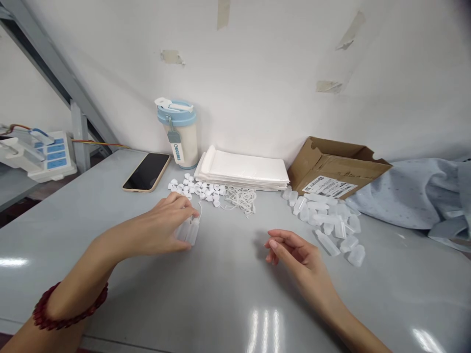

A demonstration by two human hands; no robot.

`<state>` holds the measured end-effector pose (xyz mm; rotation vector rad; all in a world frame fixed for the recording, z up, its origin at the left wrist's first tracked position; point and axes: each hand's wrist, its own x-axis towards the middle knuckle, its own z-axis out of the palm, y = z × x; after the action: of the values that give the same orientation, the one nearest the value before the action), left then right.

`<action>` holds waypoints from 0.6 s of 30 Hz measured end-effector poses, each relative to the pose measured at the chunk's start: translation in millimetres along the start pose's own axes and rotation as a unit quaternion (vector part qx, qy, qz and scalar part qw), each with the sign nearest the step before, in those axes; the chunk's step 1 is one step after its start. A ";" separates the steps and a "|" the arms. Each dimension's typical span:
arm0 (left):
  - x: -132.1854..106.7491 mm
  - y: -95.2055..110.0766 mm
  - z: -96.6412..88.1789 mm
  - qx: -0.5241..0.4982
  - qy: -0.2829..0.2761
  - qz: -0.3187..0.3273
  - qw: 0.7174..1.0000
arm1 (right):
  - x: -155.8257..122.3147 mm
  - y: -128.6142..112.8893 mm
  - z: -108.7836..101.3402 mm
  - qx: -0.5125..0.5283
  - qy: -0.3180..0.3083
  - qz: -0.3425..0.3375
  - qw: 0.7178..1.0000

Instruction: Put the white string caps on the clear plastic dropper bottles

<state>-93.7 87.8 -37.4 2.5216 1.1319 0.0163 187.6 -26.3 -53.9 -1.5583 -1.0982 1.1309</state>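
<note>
Bottles against left hand, right hand loosely curled, white caps beyond

Grey worktop, surface glossy, far edge set along a plain white wall that carries four torn pieces of yellowed tape: two above the left and middle of that edge, two above its right part. Past the left edge, a grey metal beam runs obliquely beside a short post, with a lower grey surface beyond. Light reflections: three parallel streaks by the near edge, single glints toward the left edge and near right corner.
</note>
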 end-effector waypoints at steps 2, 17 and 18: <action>0.2 -0.3 0.7 -0.002 0.005 0.002 1.000 | 0.0 -0.3 0.0 0.000 0.001 -0.001 1.000; 20.7 33.0 13.2 -0.017 0.133 0.030 0.991 | 4.0 -1.1 -12.2 -0.077 0.014 -0.043 0.996; 25.2 36.8 15.6 -0.011 0.154 0.044 0.987 | 7.0 -0.8 -18.1 -0.114 0.022 -0.060 0.991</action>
<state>-47.7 78.5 -42.8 2.6085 1.1211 0.4536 206.3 -22.2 -51.0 -1.6581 -1.3109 0.9112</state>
